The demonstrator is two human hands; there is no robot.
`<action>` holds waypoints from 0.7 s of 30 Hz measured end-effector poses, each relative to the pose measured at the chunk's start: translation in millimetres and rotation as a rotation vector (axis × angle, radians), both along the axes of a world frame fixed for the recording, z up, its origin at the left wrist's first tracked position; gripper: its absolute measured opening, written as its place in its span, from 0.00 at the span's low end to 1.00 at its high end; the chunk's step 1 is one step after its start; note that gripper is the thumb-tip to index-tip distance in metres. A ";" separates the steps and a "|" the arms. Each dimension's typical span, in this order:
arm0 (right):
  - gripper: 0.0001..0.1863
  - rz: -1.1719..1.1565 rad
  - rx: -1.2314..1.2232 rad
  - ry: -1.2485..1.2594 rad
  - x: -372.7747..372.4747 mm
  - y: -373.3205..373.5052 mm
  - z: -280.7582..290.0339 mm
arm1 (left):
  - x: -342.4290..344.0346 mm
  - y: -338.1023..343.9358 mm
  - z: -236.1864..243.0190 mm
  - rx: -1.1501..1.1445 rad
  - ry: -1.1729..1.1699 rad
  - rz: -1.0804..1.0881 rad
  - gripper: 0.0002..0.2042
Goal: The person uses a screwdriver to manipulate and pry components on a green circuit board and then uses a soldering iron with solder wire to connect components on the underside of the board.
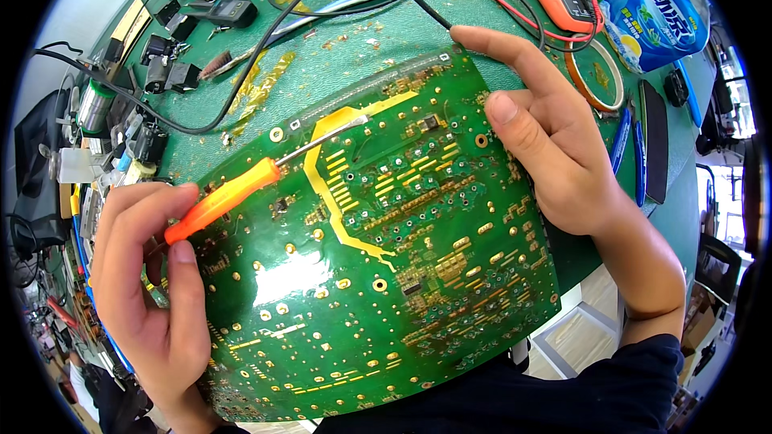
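An orange-handled screwdriver (240,191) slants over a green, gold-traced circuit board (370,235).

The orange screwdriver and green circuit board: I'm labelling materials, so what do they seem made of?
Screwdriver handle: probably glossy plastic, judging by its smooth, bright orange surface. Shaft: likely metal, from its grey sheen. Circuit board: apparently laminate with a glossy green coating, given the white reflection.
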State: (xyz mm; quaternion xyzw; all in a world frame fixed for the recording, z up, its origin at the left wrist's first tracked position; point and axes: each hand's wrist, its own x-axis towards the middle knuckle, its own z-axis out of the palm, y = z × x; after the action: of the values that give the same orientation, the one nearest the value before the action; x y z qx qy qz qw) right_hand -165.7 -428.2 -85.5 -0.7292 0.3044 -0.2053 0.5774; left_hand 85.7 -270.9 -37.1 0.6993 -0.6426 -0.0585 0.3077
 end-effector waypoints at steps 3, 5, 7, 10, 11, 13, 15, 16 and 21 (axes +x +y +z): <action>0.27 0.010 -0.019 -0.007 0.5 0.4 -1.1 | -0.1 -0.1 -0.5 -0.004 0.007 -0.001 0.14; 0.27 0.010 -0.047 0.029 0.7 0.3 0.1 | 0.1 -1.3 -3.8 -0.012 -0.016 -0.024 0.13; 0.27 0.011 -0.071 0.065 0.8 0.3 2.3 | -1.5 -0.6 -1.2 0.012 -0.018 -0.005 0.13; 0.27 -0.005 -0.104 0.068 1.5 1.1 -0.4 | -1.6 -0.6 -0.8 0.011 -0.023 -0.004 0.13; 0.27 -0.010 -0.106 0.062 1.3 1.3 -1.0 | -1.1 -0.9 -1.4 0.004 -0.023 -0.009 0.13; 0.26 -0.015 -0.101 0.052 1.1 1.5 -1.8 | 0.0 -0.9 -2.0 -0.001 -0.026 -0.020 0.13; 0.26 -0.017 -0.092 0.035 0.9 1.5 -2.4 | 0.1 -0.7 -2.0 0.000 -0.020 -0.018 0.13; 0.26 -0.018 -0.089 0.023 0.7 1.8 -2.8 | -0.4 -0.5 -1.1 0.003 -0.013 -0.010 0.13; 0.26 -0.028 -0.080 -0.039 0.4 1.4 -4.9 | -0.5 0.1 -1.0 0.011 -0.013 -0.006 0.14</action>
State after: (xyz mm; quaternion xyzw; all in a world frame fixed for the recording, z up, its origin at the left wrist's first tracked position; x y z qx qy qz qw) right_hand -165.3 -426.8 -90.3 -0.7434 0.2947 -0.2395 0.5506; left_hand 85.2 -270.7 -38.1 0.6995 -0.6462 -0.0584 0.2995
